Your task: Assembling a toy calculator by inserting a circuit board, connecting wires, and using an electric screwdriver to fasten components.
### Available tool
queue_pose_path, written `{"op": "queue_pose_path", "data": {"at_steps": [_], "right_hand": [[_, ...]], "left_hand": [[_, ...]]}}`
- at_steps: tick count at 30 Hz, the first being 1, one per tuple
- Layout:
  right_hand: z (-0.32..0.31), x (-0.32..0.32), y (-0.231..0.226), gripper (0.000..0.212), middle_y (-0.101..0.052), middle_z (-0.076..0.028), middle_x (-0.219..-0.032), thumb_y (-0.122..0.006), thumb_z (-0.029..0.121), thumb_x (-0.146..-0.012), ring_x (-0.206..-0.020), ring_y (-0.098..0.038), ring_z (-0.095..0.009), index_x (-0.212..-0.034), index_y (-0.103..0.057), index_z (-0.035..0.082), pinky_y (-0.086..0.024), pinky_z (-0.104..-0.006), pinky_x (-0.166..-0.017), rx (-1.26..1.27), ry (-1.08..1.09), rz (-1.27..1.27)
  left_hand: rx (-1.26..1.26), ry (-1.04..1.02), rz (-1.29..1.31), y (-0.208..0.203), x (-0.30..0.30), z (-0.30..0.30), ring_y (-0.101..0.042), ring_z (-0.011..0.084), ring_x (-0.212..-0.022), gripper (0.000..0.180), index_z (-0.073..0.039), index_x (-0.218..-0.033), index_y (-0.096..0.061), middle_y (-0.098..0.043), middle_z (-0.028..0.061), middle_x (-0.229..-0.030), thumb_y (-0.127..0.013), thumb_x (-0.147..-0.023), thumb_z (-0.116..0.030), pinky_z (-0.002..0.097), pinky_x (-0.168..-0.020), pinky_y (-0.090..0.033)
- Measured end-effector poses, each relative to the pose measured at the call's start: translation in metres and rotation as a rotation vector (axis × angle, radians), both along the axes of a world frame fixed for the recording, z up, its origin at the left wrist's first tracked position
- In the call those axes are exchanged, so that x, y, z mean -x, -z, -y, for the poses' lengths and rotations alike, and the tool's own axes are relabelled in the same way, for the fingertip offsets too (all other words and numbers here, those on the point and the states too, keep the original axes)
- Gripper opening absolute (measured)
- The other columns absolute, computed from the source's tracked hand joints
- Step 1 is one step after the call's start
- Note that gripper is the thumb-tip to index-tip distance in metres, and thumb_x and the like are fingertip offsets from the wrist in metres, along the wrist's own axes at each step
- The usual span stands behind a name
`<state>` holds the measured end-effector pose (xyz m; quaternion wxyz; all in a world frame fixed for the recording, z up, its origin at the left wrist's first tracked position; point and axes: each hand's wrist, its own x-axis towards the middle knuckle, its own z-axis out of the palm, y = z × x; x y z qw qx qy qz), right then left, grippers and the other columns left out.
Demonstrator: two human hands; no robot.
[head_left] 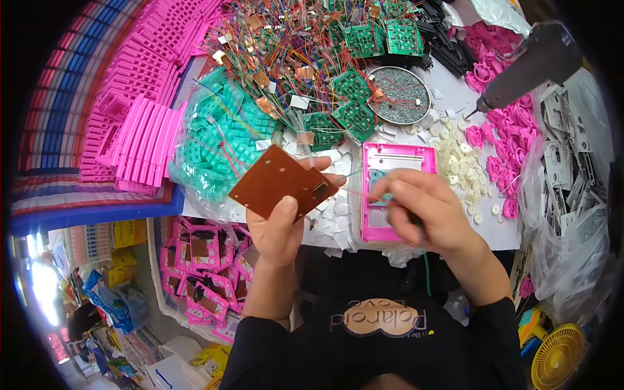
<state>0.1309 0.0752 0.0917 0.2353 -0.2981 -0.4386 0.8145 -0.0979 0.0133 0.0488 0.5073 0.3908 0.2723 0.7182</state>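
Brown circuit board (276, 181) is held by the left hand (276, 227), its thumb pressed on the near face and its fingers behind; the board lies tilted above the palm, left of the pink casing (365, 224), with its right corner nearest that casing. Right hand (432, 208) is over the right part of the pink casing, thumb and forefinger brought close together at a thin pinkish wire (352, 192) running toward the board; whether the tips grip it cannot be told. A dark object under that hand's curled fingers is too blurred to identify. Cream discs (458, 159) lie just right of the casing, with pink curled parts (504, 127) farther right. Beyond the casing stands a round dish (404, 123) of small grey metal pieces, with green circuit boards (354, 120) beside it. Teal parts (224, 133) in clear plastic lie well left of the casing.
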Motion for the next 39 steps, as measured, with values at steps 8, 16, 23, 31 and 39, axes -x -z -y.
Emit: {"op": "queue_pose_path", "data": {"at_steps": [8, 16, 23, 31, 39], "right_hand": [[0.083, -0.165, -0.003, 0.042, -0.065, -0.007, -0.067, -0.058, 0.03, -0.103, -0.053, -0.056, -0.012, -0.123, -0.065, -0.006, -0.044, -0.024, -0.052, 0.253, -0.017, 0.366], [0.07, -0.132, -0.063, 0.061, -0.058, -0.02, -0.133, -0.081, 0.016, -0.077, -0.114, -0.06, -0.04, -0.131, -0.058, 0.0, -0.053, -0.0439, -0.087, -1.573, 0.116, 0.999], [0.052, -0.11, -0.012, 0.047, -0.066, -0.015, -0.104, -0.075, 0.026, -0.087, -0.096, -0.064, -0.032, -0.125, -0.065, 0.001, -0.053, -0.0411, -0.081, -1.095, -0.363, 0.551], [0.014, -0.063, 0.008, 0.033, -0.07, -0.011, -0.105, -0.071, 0.016, -0.093, -0.094, -0.066, -0.019, -0.122, -0.066, -0.001, -0.052, -0.0336, -0.085, -0.335, -0.266, 0.227], [-0.041, -0.043, 0.052, 0.022, -0.064, -0.001, -0.09, -0.069, 0.01, -0.095, -0.082, -0.055, -0.007, -0.115, -0.066, 0.0, -0.05, -0.0266, -0.072, -0.537, -0.088, 0.397]], "left_hand": [[0.237, 0.248, -0.463, -0.015, -0.006, 0.019, -0.069, 0.0166, -0.084, 0.024, 0.008, -0.117, -0.066, -0.071, 0.0123, -0.098, -0.062, -0.093, 0.004, 0.0293, -0.076, -0.055], [0.36, 0.744, -0.548, -0.029, -0.051, 0.015, -0.069, 0.0174, -0.083, 0.022, 0.008, -0.115, -0.064, -0.071, 0.0142, -0.097, -0.06, -0.093, 0.003, 0.0298, -0.073, -0.055], [0.126, 0.715, -0.784, -0.031, -0.049, 0.025, -0.068, 0.0223, -0.074, 0.016, -0.001, -0.107, -0.069, -0.066, 0.0102, -0.084, -0.065, -0.091, 0.001, 0.0318, -0.065, -0.051], [0.32, 0.733, -0.671, -0.004, -0.057, 0.039, -0.067, 0.0216, -0.087, 0.038, 0.0, -0.133, -0.054, -0.067, 0.0111, -0.107, -0.058, -0.096, 0.001, 0.0332, -0.076, -0.057], [0.731, 0.656, 0.055, 0.014, -0.051, 0.055, -0.058, 0.0259, -0.119, 0.085, -0.013, -0.164, 0.0, -0.045, 0.0215, -0.144, -0.052, -0.098, 0.003, 0.0335, -0.078, -0.063]]}}
